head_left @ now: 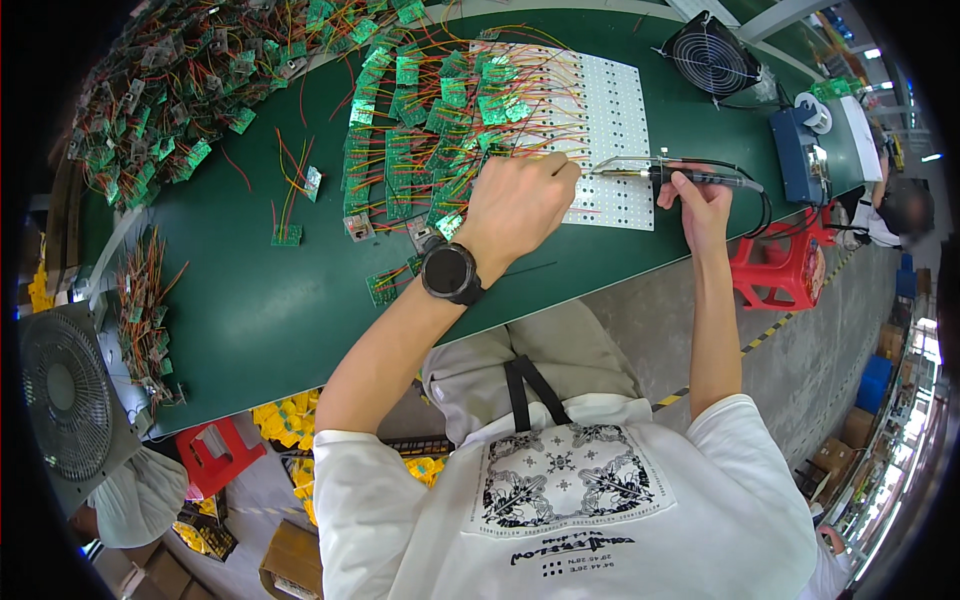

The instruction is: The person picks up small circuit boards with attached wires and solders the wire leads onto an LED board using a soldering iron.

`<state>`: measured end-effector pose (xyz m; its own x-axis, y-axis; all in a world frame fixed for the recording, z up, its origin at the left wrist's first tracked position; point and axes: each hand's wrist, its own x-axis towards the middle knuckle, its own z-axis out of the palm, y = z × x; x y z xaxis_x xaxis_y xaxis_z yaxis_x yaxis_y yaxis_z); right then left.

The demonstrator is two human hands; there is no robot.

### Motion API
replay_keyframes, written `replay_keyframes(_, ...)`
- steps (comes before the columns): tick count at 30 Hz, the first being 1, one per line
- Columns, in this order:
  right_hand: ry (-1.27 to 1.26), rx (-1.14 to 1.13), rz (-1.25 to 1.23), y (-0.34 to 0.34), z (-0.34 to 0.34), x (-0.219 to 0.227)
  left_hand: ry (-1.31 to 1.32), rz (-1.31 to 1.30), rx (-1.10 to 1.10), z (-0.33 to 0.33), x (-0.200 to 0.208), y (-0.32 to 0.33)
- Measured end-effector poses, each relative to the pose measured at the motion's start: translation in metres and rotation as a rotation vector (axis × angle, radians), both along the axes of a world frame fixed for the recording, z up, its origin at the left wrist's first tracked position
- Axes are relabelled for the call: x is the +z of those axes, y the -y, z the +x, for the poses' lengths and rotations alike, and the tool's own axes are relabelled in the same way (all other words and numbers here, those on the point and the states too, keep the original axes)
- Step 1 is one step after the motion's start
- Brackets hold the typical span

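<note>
My right hand (700,205) is closed around the dark handle of a soldering iron (665,174), which has a thin metal feed tube along it. Its tip points left, close to the fingertips of my left hand (525,200). Those left fingers are pinched together over a white panel (615,110) dotted with rows of round spots; what they hold is hidden. Beside and beyond that hand, green circuit boards (398,160) with red and yellow wires lie in columns, their wires reaching onto the panel. A black watch sits on my left wrist.
A large heap of wired boards (170,100) covers the far left, with a smaller bundle (145,320) nearer. Loose boards (287,236) lie between. At the far right stand a small black fan (708,58) and a blue soldering station (797,155). A red stool (780,265) is beside the table.
</note>
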<state>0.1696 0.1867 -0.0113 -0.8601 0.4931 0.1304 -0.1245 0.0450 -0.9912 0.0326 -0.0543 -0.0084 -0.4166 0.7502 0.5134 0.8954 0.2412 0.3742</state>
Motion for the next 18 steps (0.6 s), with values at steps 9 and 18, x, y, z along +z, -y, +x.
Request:
replay_keyframes(9,-0.031,-0.039,-0.097,-0.007,0.003,-0.002,-0.001,-0.021,-0.017,0.000,0.002,0.000)
replay_keyframes(18,0.017,-0.032,-0.233,-0.008,-0.003,0.007,0.182,0.257,-0.049,-0.004,0.011,0.001)
